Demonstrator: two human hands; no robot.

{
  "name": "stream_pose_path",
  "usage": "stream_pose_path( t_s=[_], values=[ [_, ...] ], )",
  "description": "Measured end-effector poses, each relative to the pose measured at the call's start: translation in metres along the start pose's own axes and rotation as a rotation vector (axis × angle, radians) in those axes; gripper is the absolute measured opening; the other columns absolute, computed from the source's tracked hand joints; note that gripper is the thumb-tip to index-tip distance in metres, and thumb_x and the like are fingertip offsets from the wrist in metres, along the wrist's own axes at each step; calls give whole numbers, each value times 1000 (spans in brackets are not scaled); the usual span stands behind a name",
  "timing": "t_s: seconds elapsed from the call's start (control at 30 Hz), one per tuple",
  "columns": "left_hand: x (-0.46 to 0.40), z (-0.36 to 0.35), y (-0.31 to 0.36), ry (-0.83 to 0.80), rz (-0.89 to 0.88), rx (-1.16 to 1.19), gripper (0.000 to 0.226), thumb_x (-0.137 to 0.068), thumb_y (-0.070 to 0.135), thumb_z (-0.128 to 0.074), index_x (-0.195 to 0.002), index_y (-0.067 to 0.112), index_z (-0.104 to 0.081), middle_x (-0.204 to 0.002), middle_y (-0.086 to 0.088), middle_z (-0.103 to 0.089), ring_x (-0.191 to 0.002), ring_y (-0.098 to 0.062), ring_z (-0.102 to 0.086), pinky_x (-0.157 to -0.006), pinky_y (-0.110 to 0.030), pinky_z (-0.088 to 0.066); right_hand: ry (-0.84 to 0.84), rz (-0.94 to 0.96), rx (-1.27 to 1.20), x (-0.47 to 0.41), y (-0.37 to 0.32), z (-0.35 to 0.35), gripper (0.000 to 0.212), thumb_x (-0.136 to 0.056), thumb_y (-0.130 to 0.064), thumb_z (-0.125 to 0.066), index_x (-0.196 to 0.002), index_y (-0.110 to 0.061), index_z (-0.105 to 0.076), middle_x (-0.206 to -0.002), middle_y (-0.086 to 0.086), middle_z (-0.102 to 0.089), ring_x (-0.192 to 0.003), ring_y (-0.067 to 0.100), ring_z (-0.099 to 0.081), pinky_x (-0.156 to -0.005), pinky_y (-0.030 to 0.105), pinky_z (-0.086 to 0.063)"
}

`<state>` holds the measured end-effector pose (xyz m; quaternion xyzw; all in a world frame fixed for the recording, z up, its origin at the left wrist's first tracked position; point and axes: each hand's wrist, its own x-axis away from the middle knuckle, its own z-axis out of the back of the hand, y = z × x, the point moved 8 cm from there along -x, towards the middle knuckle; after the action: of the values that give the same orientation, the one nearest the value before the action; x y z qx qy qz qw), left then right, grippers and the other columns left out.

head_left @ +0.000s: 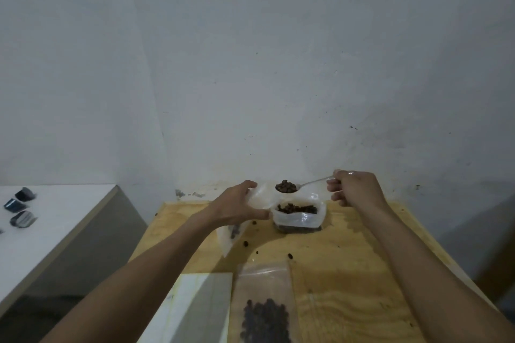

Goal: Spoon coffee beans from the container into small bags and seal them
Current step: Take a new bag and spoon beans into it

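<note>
1. Filled bag (264,312): clear plastic, lying flat on the wooden surface (348,273) at the near edge, well in front of the container; a dark heap of coffee beans shows through its lower half.
2. Pale flat sheet (203,306): just left of the filled bag, partly over the surface's near-left edge.
3. Loose beans (245,243): several scattered on the surface between the filled bag and the container.
4. Open bag (237,220): clear plastic, held up off the surface just left of the container, mouth raised toward the spoon; a few dark beans show inside its lower part.
5. Left hand (239,206): fingers and thumb clamped on the upper edge of the open bag, just left of the container.
6. Container (298,217): clear, standing on the surface toward its far edge, with brown coffee beans (296,208) inside.
7. Spoon (295,186): metal, bowl heaped with beans, held in the air directly above the container and beside the open bag's mouth.
8. Right hand (354,189): above and right of the container, fingers curled and pinching the spoon's handle end.
9. White counter (50,225): far left of the container, carrying 3 small dark objects (21,207); their kind cannot be told.
10. Wall (250,64): pale, scuffed, directly behind the container.
</note>
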<state>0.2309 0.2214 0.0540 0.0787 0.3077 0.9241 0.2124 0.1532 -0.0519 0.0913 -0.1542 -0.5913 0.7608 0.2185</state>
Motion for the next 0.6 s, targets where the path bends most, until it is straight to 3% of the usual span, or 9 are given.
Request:
stream_pose_path(
  t_s=[0.13,0.27,0.37,0.47,0.6],
  values=[
    [1,-2,7,13,-14,10,94,-77,55,-83,-153,21,-38,-147,-5,-52,-116,-17,-52,-89,-28,-44,-46,171,133,22,-31,-16,32,-100,-26,-56,-80,-8,-74,-75,4,-76,-57,15,-67,-54,25,-49],
    [-2,-5,9,6,-18,11,97,-74,60,-81,-152,21,-40,-142,-2,-56,-120,-20,-57,-92,-31,-50,-31,333,260,34,-56,-24,37,-103,-29,-53,-79,-8,-73,-72,-1,-74,-53,9,-67,-52,17,-48],
    [-4,-9,10,-13,-8,35,92,-74,57,-82,-149,22,-42,-130,1,-60,-110,-19,-61,-92,-34,-55,32,400,336,31,-67,-12,37,-104,-32,-51,-81,-13,-73,-71,-2,-74,-56,10,-69,-60,26,-55],
    [-9,-14,12,-40,22,43,92,-74,59,-82,-148,22,-42,-131,1,-60,-111,-20,-60,-94,-36,-54,91,413,476,16,-57,3,39,-102,-37,-48,-81,-15,-72,-71,3,-73,-63,25,-70,-69,43,-61],
    [-17,-20,11,-79,92,96,98,-66,69,-80,-145,23,-46,-133,0,-60,-114,-21,-61,-100,-44,-53,111,332,629,1,-15,7,42,-103,-34,-46,-80,-8,-72,-70,7,-71,-63,27,-66,-63,40,-59]
  ],
)
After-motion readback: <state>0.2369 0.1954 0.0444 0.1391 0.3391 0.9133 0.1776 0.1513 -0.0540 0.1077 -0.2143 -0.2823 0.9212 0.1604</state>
